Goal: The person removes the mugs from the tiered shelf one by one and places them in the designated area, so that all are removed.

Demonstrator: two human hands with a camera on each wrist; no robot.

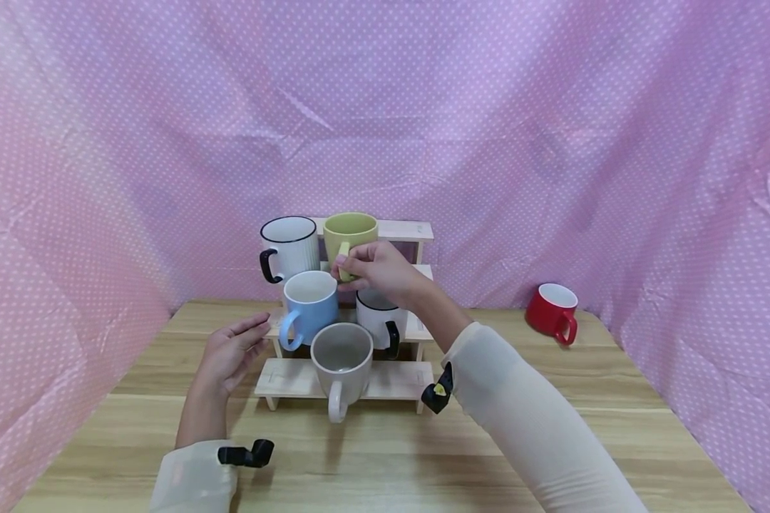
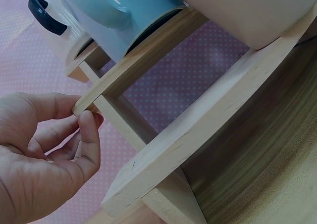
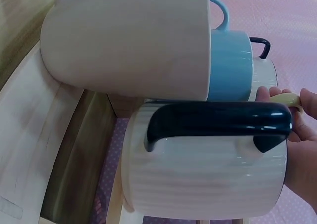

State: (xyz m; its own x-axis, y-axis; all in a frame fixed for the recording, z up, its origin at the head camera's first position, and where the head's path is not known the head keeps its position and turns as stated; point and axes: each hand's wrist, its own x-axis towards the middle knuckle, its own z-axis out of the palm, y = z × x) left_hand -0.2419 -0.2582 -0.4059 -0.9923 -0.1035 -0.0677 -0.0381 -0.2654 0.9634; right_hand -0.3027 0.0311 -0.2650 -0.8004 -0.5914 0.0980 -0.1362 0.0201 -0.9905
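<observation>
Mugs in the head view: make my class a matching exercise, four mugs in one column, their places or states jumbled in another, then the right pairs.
Column one
1. Red mug
2. Yellow-green mug
3. Grey-beige mug
4. Blue mug

Column two
A. On the lowest shelf
B. On the next shelf up
C. On the table, apart from the shelves
D. Handle held in the right grip

Pairs: 1-C, 2-D, 3-A, 4-B
</observation>
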